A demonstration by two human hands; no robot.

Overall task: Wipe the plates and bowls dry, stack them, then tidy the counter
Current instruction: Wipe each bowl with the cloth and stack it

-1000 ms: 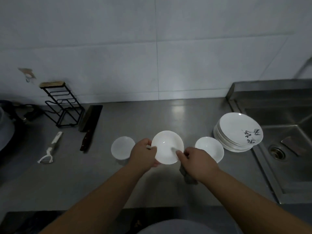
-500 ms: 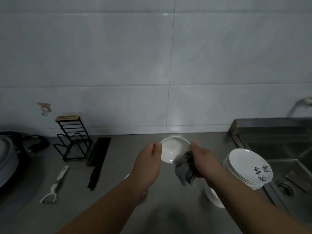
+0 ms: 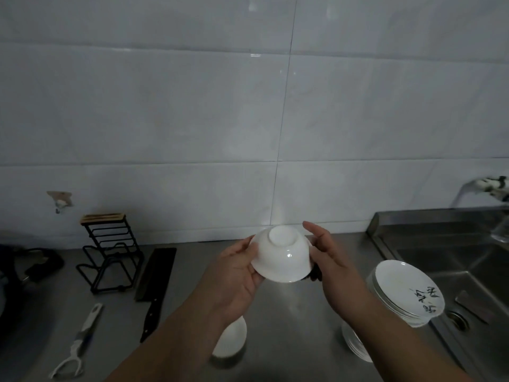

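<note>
I hold a white bowl (image 3: 281,257) above the counter, turned so its foot faces me. My left hand (image 3: 234,274) grips its left side with fingers curled under the rim. My right hand (image 3: 333,260) is at the bowl's right side, thumb raised, and holds a dark grey cloth (image 3: 315,274) that peeks out below the rim; its fingers are hidden behind the bowl. A second white bowl (image 3: 231,343) stands on the counter under my left forearm, and a third bowl (image 3: 354,346) is partly hidden by my right forearm. A stack of white plates (image 3: 405,290) sits beside the sink.
The steel sink (image 3: 468,266) with a tap (image 3: 490,186) is on the right. A cleaver (image 3: 155,277), a black wire rack (image 3: 110,255) and a white peeler (image 3: 80,343) lie on the left of the counter (image 3: 289,312). A dark pot (image 3: 11,285) is at the far left.
The bowl has been lifted higher and flipped from opening toward me to foot toward me. The cloth, which hung from my right hand, is now mostly hidden behind the bowl.
</note>
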